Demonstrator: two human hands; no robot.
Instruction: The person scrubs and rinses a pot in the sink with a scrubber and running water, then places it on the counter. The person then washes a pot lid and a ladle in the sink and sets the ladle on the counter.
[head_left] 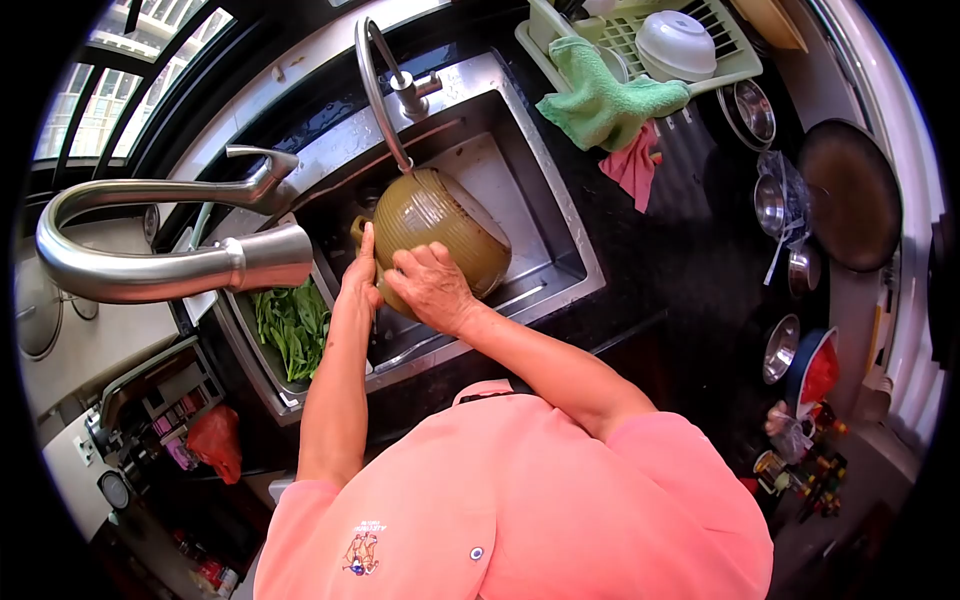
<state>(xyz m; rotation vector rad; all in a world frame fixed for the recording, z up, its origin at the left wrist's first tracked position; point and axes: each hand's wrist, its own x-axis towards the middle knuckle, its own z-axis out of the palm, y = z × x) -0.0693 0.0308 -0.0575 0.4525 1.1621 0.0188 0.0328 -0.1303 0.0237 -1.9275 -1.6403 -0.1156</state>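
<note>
An olive-brown ribbed clay pot lies tilted on its side in the sink basin, under the thin curved faucet. My left hand grips the pot's near left side, thumb pointing up beside a small handle. Against the pot's near wall, my right hand is closed with its fingers curled in. Whatever those fingers may hold is hidden under the palm. I cannot see into the pot's mouth.
Leafy greens fill the smaller basin at left. A large faucet arches over that side. Right of the sink, a dish rack holds a white bowl, with a green towel and pink cloth hanging from it.
</note>
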